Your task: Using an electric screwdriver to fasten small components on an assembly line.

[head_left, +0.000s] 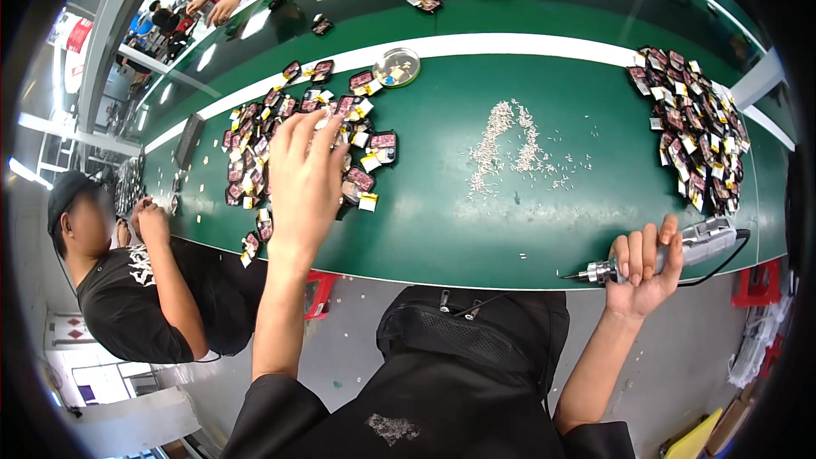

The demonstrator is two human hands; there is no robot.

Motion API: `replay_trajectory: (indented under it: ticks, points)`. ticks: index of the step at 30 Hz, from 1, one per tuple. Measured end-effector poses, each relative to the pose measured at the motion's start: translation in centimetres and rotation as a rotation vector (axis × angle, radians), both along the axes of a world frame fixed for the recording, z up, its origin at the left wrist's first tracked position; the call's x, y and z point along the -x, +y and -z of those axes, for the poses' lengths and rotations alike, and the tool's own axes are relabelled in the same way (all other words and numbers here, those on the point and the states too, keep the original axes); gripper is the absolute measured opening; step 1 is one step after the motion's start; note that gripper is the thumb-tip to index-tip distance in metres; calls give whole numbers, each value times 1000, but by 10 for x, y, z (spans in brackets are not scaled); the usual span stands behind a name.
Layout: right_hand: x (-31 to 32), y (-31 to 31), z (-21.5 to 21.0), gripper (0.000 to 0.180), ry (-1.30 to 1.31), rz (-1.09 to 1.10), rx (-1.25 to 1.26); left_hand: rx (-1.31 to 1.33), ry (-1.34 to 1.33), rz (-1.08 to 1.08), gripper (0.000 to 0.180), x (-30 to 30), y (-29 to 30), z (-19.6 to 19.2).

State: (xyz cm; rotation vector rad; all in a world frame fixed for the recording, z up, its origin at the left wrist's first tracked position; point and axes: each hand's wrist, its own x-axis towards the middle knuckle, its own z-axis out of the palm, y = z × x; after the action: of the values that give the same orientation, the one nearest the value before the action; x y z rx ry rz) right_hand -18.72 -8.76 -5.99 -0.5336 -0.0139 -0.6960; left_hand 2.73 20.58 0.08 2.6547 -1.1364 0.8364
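My left hand (302, 183) reaches over a loose heap of small black electronic assemblies (246, 157) with pink faces and white-and-yellow tabs. Its fingers are stretched and slightly apart, among the pieces at the heap's right side; nothing is plainly held. Closed around a grey electric screwdriver (710, 240), my right hand (642, 265) rests at the near table edge. The tool lies nearly level, its bit pointing left, with a black cable at its back end. Between the hands, farther in, many small pale screws (489, 153) lie scattered on the green tabletop (416, 204).
At the right lies a second heap of similar assemblies (699, 132). A round shallow dish (398, 68) stands beyond the left heap. A dark block (189, 141) sits farther left, near a seated co-worker (144, 289). Another person's hand (225, 8) is across the table.
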Motion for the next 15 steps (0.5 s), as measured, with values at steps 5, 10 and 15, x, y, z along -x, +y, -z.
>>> replay_trajectory:
  ticks: [5,10,15]
  points:
    - [2,0,1,17,3,8,-64,93,288,338,22,25,-68,20]
    - [5,-1,2,18,-29,3,-114,-16,249,365,15,16,-85,39]
    - [7,-1,1,17,-31,-1,-140,-20,219,389,13,13,-89,37]
